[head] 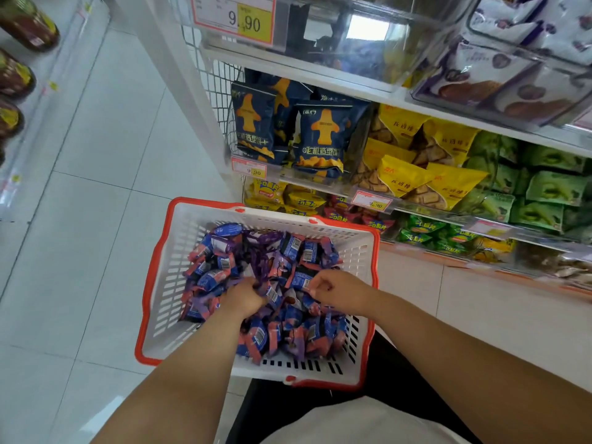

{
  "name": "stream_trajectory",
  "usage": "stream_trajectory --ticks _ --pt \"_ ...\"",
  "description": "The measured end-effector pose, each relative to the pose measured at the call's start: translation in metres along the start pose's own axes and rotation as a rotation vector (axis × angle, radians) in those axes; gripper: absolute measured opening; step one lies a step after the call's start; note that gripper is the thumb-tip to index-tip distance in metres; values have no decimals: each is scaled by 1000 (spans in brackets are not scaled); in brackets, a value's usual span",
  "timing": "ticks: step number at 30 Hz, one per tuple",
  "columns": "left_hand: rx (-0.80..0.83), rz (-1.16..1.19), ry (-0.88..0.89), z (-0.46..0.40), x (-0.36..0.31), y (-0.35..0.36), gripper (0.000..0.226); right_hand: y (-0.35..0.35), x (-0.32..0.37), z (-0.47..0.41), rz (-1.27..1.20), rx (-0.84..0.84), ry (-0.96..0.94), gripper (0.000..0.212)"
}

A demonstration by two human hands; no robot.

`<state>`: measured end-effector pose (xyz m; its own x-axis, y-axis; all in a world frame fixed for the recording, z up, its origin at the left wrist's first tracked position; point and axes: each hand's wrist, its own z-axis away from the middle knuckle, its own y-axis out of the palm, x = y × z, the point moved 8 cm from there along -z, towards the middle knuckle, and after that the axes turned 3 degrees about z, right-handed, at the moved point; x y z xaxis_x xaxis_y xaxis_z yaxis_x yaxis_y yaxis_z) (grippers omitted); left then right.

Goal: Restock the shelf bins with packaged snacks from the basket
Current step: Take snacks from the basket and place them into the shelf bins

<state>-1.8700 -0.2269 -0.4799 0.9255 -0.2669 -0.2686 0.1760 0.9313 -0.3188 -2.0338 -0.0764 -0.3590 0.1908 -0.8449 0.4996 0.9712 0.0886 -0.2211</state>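
A white basket with a red rim sits on the floor in front of me, filled with several small blue, purple and pink snack packets. My left hand is down in the pile, its fingers curled round a bunch of packets. My right hand is beside it in the basket, fingers curled and pinching packets at the pile's right side. At the upper right, clear shelf bins hold white and purple packets. A nearly empty clear bin stands to their left.
The shelf unit to the right carries navy snack bags, yellow bags and green packs, with price tags on the edges. White tiled floor stretches left to another shelf with dark bottles.
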Motion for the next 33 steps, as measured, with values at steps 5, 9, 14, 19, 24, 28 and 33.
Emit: stream_trajectory --ticks 5,9,14,19,24,28,33 --pt "9 -89 88 33 -10 -12 39 -3 -2 0 -11 -9 0 3" --pt "-28 -268 152 43 -8 -20 31 -4 -4 2 -11 -16 -1 3" --pt "-127 -67 106 54 -12 -31 11 -4 -7 4 41 -8 -9 6" --pt "-200 284 130 72 -34 -59 10 -14 -4 10 -11 -23 -11 8" --pt "-114 823 274 116 -105 -81 10 -22 9 30 -478 41 203 47" --pt "-66 856 483 153 -166 -93 7 -33 47 59 -891 181 199 65" --pt "-190 896 567 185 -206 -115 8 -68 67 80 -903 167 75 68"
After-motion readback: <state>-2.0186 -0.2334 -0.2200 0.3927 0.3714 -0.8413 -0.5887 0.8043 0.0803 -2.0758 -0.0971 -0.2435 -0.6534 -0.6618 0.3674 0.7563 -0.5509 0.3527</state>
